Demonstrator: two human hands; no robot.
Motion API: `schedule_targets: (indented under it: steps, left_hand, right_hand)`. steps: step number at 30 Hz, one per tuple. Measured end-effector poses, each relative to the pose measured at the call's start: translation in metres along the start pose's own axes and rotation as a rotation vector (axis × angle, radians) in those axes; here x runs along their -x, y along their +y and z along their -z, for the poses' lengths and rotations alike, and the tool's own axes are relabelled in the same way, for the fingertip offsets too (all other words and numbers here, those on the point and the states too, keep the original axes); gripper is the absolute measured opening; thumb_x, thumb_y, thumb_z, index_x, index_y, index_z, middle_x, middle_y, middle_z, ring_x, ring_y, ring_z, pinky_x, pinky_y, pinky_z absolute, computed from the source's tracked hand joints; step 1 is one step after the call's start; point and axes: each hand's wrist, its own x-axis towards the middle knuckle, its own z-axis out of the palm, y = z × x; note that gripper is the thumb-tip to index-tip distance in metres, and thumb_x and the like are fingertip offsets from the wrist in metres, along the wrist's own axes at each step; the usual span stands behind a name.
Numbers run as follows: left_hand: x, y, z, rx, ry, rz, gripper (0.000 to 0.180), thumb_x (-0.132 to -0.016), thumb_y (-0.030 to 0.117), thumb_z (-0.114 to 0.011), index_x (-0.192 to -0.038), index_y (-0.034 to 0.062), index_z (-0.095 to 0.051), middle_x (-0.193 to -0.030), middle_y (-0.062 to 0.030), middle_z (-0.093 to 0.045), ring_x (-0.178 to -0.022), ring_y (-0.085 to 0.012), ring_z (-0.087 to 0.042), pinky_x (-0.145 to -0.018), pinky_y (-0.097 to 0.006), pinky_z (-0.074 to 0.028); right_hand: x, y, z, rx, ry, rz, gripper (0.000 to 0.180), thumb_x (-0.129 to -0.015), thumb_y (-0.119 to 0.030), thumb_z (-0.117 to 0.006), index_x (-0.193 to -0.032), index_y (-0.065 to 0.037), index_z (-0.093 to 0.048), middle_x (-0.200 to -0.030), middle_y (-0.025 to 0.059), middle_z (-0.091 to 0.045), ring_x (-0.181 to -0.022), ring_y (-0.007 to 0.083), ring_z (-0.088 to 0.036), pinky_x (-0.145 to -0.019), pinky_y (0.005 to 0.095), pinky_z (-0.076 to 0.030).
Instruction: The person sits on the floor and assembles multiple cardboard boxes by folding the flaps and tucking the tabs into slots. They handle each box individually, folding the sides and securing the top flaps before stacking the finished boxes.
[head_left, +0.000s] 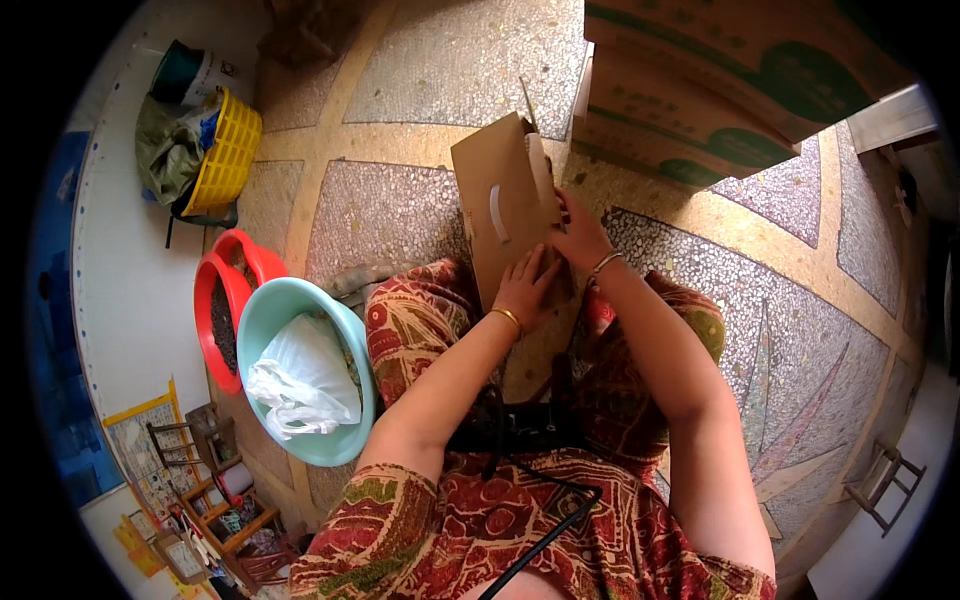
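While I sit on the patterned stone floor (pixel 400 215) with my knees drawn up under the red printed dress (pixel 560 520), my left hand (pixel 522 290) lies flat against the lower part of the brown cardboard piece (pixel 500 215), fingers spread and pressing it rather than curled round it, and my right hand (pixel 578 235) is pinched shut on the piece's right edge, where a pale strip runs along the fold. The cardboard stands nearly upright just above my knees, a white curved slot showing on its face. I judge this to be the folding or shaping step, with the flap not yet settled; the next move calls for a firm brace below while the right fingers work the edge over. To my left, near the floor's edge by the wall, a teal basin (pixel 262 330) holds a crumpled white plastic bag (pixel 300 380); touching it behind is a red basin (pixel 215 290), farther off a yellow basket (pixel 232 155). Ahead, large printed cardboard boxes (pixel 700 90) stand.
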Motion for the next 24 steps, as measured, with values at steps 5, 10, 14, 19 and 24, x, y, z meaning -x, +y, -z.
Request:
schedule_targets:
  steps: [5, 10, 14, 19, 24]
  left_hand:
    - [-0.009, -0.005, -0.008, -0.035, -0.124, 0.047, 0.078, -0.069, 0.028, -0.066, -0.136, 0.0234, -0.028, -0.144, -0.0119, -0.012, -0.129, -0.0325, -0.021, -0.099, -0.053, -0.025]
    - [-0.020, -0.002, -0.019, -0.048, -0.142, 0.069, 0.077, -0.069, 0.031, -0.067, -0.135, 0.0245, -0.029, -0.143, -0.0115, -0.015, -0.128, -0.0316, -0.021, -0.096, -0.052, -0.028]
    - [-0.029, 0.003, -0.023, -0.040, -0.143, 0.075, 0.076, -0.068, 0.032, -0.067, -0.135, 0.0240, -0.031, -0.141, -0.0131, -0.020, -0.125, -0.0328, -0.026, -0.093, -0.050, -0.031]
    - [-0.030, 0.005, -0.020, -0.010, -0.109, 0.079, 0.075, -0.067, 0.030, -0.068, -0.133, 0.0233, -0.033, -0.137, -0.0149, -0.025, -0.121, -0.0346, -0.030, -0.093, -0.046, -0.032]
    - [-0.029, 0.001, -0.025, 0.045, -0.019, 0.034, 0.068, -0.067, 0.027, -0.066, -0.129, 0.0214, -0.039, -0.135, -0.0151, -0.028, -0.118, -0.0364, -0.033, -0.094, -0.046, -0.033]
  right_hand:
    - [0.000, -0.009, 0.042, 0.246, 0.001, -0.112, 0.044, -0.071, -0.017, -0.055, -0.112, -0.003, -0.049, -0.099, 0.0221, -0.057, -0.094, 0.0372, -0.055, -0.079, 0.0393, -0.045]
    - [0.000, 0.001, 0.067, 0.224, 0.010, -0.103, 0.031, -0.071, -0.016, -0.053, -0.097, 0.000, -0.054, -0.089, 0.0231, -0.059, -0.089, 0.0375, -0.057, -0.074, 0.0408, -0.045]
    - [-0.004, 0.001, 0.075, 0.266, -0.038, -0.132, 0.030, -0.071, -0.017, -0.054, -0.096, 0.001, -0.054, -0.091, 0.0236, -0.059, -0.090, 0.0376, -0.056, -0.074, 0.0398, -0.045]
    - [-0.011, 0.015, 0.079, 0.167, -0.083, -0.109, 0.032, -0.071, -0.015, -0.053, -0.098, 0.001, -0.055, -0.090, 0.0236, -0.059, -0.088, 0.0373, -0.056, -0.074, 0.0386, -0.045]
    - [-0.022, 0.016, 0.087, 0.238, -0.222, -0.044, 0.035, -0.071, -0.015, -0.053, -0.102, 0.001, -0.055, -0.092, 0.0223, -0.060, -0.089, 0.0332, -0.058, -0.076, 0.0360, -0.045]
